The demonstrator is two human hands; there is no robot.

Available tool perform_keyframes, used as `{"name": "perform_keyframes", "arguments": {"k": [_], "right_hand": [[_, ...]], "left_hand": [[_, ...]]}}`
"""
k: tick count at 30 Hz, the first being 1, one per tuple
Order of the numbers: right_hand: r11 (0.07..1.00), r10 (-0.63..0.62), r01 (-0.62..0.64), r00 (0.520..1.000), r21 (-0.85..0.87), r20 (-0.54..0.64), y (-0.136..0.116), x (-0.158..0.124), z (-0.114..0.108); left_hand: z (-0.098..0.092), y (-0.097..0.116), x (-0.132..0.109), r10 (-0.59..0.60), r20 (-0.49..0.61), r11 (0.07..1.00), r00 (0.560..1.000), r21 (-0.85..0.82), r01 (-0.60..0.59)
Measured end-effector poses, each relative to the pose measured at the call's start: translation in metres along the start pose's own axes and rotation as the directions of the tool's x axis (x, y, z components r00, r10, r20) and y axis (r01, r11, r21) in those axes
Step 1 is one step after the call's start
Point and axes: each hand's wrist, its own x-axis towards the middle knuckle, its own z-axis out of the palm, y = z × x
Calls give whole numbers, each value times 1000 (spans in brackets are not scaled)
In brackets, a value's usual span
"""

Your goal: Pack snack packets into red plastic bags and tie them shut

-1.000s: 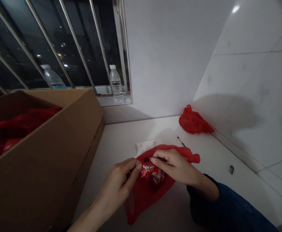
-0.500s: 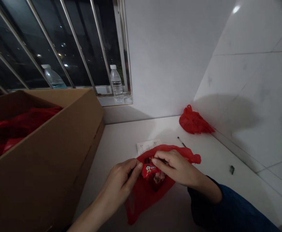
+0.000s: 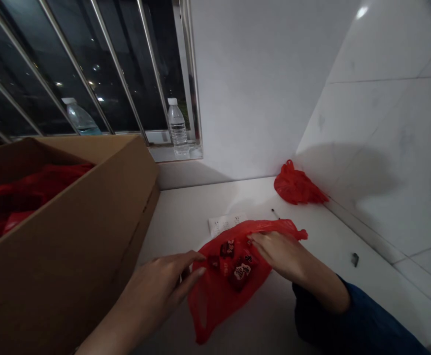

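A thin red plastic bag (image 3: 215, 305) lies spread on the white table. Several small wrapped snack packets (image 3: 240, 274), dark red and bright red with pale lettering, sit in its middle. My left hand (image 3: 171, 281) is at the bag's left edge, thumb and forefinger apart with nothing between them. Over the right part of the bag is my right hand (image 3: 276, 251), its fingers stretched out toward the packets, holding nothing that I can see. Its lower fingers are partly hidden.
A large cardboard box (image 3: 126, 197) with red bags inside stands at left. A printed paper (image 3: 224, 223) and a pen (image 3: 274, 213) lie behind the bag. Another red bag (image 3: 298, 185) rests by the wall; a small dark object (image 3: 354, 259) lies right. Bottles (image 3: 178, 125) stand by the window.
The red packet with a cartoon face has left my fingers, and the packets now lie uncovered in the bag. My left hand has drawn back leftward; my right has shifted slightly right.
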Motion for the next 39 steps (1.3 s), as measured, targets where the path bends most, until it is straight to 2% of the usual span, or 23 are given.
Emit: {"name": "perform_keyframes", "arguments": {"k": [2, 5, 7, 11, 13, 17, 20, 22, 24, 26, 27, 29, 32, 33, 35, 36, 37, 38, 39], "right_hand": [[997, -70, 70, 997, -29, -11, -1, -8, -6], [985, -139, 126, 984, -119, -110, -5, -31, -26], [984, -123, 89, 967, -158, -225, -7, -49, -42], [964, -53, -85, 869, -253, -492, 0, -71, -60], [941, -24, -154, 857, -300, -515, 9, -71, -60], [922, 18, -171, 914, -346, -405, 30, -65, -52], [937, 6, -127, 937, -326, -350, 36, -63, -55], [967, -3, -90, 932, -240, -363, 33, -64, -62], [993, 5, -56, 899, -104, -439, 25, -65, -72], [999, 26, 2, 831, 50, -555, 16, -63, -80], [990, 46, 45, 790, 132, -612, 13, -59, -82], [945, 94, 151, 725, 291, -682, 9, -50, -82], [821, 189, 282, 685, 496, -703, 9, -35, -78], [770, 223, 327, 666, 548, -712, 10, -31, -76], [662, 279, 438, 609, 608, -743, 12, -26, -73], [612, 296, 485, 591, 624, -750, 14, -24, -72], [566, 302, 519, 592, 640, -747, 15, -21, -70], [523, 300, 538, 610, 661, -733, 17, -19, -69], [480, 294, 538, 645, 693, -705, 19, -16, -68]], "left_hand": [[1, -3, -6, 13, 24, 1000, 1000, 19, -13], [0, -2, -13, 30, 91, 999, 995, -21, -28], [-1, 3, -17, 51, 168, 995, 985, -98, -35], [-3, 15, -18, 86, 283, 979, 955, -202, -28], [-1, 17, -17, 85, 293, 974, 952, -224, -18], [5, 13, -17, 135, 296, 959, 946, -280, -49], [4, 6, -17, 94, 252, 974, 963, -224, -36], [-2, 2, -16, 72, 190, 981, 979, -191, -35], [-11, -3, -14, 64, 88, 974, 994, -223, -43], [-19, -6, -12, 27, -117, 947, 993, -314, -63], [-23, -6, -10, -17, -248, 928, 969, -366, -77], [-30, -2, -7, -125, -476, 880, 871, -459, -124], [-38, 15, -1, -270, -642, 831, 718, -532, -163], [-41, 21, 2, -305, -693, 824, 653, -536, -184], [-48, 30, 11, -360, -795, 826, 488, -515, -230], [-51, 33, 16, -361, -833, 835, 420, -489, -252], [-53, 34, 21, -345, -854, 844, 389, -463, -269], [-56, 33, 27, -318, -862, 852, 395, -443, -280], [-58, 33, 33, -288, -858, 855, 425, -431, -290]]}}
